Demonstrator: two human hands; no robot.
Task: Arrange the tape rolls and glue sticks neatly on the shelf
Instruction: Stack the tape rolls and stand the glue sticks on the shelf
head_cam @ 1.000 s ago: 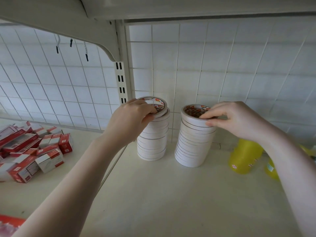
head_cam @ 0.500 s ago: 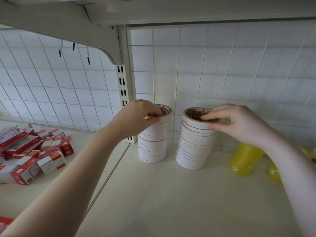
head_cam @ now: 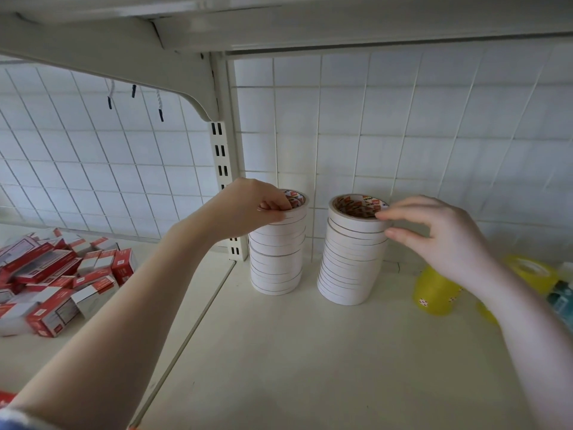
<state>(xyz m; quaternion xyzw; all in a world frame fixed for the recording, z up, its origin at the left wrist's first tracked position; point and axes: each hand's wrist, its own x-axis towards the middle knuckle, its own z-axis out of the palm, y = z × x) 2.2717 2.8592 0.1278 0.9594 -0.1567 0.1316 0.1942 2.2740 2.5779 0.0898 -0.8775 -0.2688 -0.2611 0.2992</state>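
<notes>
Grip, left: my left hand (head_cam: 248, 206) has its fingers curled over the rim of the top roll of the left stack of white tape rolls (head_cam: 277, 252), fingertips dipped into the core and thumb on the outer wall; I read it as a pinch on that roll.
Grip, right: my right hand (head_cam: 440, 234) has loosely bent fingers, forefinger on the top rim and thumb against the side of the right stack of white tape rolls (head_cam: 352, 259); I cannot tell whether it actually grips.
Task items: both stacks stand upright on the cream shelf board (head_cam: 310, 352), near the white wire-grid back panel (head_cam: 387, 125), apart from each other. The right stack leans slightly, its top roll offset.
Containers: red-and-white cardboard boxes (head_cam: 59, 274) lie in a loose heap on the neighbouring shelf bay, left; their contents are not visible.
Hidden or unclear: the translucent yellow bottle (head_cam: 434, 293) lies partly behind my right wrist. A second yellow item (head_cam: 530, 271) and something teal at the right edge are cut off; I cannot identify them. Core label print is illegible.
</notes>
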